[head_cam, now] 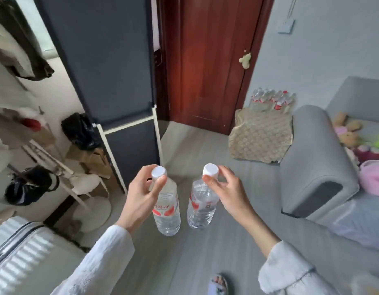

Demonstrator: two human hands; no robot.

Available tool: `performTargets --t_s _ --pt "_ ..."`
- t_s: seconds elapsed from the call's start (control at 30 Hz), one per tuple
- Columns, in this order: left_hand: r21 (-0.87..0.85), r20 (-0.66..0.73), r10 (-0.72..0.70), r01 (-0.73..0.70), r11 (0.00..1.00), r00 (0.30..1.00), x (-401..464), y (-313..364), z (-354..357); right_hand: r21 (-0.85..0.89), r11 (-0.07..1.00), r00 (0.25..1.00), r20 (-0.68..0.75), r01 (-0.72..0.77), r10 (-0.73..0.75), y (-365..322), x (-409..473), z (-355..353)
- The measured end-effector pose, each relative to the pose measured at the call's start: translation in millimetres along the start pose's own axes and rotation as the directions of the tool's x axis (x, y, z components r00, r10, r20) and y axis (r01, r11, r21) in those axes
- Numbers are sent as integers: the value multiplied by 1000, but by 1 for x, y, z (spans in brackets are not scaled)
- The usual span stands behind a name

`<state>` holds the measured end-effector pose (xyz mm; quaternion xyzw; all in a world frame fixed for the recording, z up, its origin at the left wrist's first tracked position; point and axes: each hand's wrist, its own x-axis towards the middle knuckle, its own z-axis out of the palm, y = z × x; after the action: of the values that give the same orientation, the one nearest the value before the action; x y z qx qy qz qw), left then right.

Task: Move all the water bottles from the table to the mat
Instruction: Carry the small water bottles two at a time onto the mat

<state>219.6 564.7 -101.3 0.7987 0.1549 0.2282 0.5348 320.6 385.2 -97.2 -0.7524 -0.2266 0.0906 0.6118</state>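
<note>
Clear bottles hang below both sets of fingers, left hand pinching one bottle, right hand another, neck-held; mat ahead already carries several bottles; these two remain.

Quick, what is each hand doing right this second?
Left hand: grip closed, pinching the neck of the left water bottle just under its cap.
Right hand: grip closed, pinching the neck of the right water bottle.
</note>
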Motion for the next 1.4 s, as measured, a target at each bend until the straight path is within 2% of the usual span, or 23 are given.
performTargets --t_s 0.2,0.47,0.77,1.03,1.17,1.4 --pt "-38 66 -6 8 999 998 128 -5 104 -68 998 999 -48 -16 13 51 125 -87" --pt "-60 143 16 -7 998 990 295 15 227 -113 993 994 -112 -23 11 86 285 -200" --pt "-15 236 86 -85 996 968 483 5 364 -156 983 979 -193 -97 66 149 457 -298" --pt "-62 402 146 -133 989 904 665 9 488 -215 967 953 -294 -134 66 206 620 -391" --pt "-64 465 157 -144 988 871 737 17 547 -189 970 931 -357 -154 78 224 685 -439" --pt "-22 527 95 -99 995 844 832 10 665 -197 951 909 -389 -240 149 289 782 -526"
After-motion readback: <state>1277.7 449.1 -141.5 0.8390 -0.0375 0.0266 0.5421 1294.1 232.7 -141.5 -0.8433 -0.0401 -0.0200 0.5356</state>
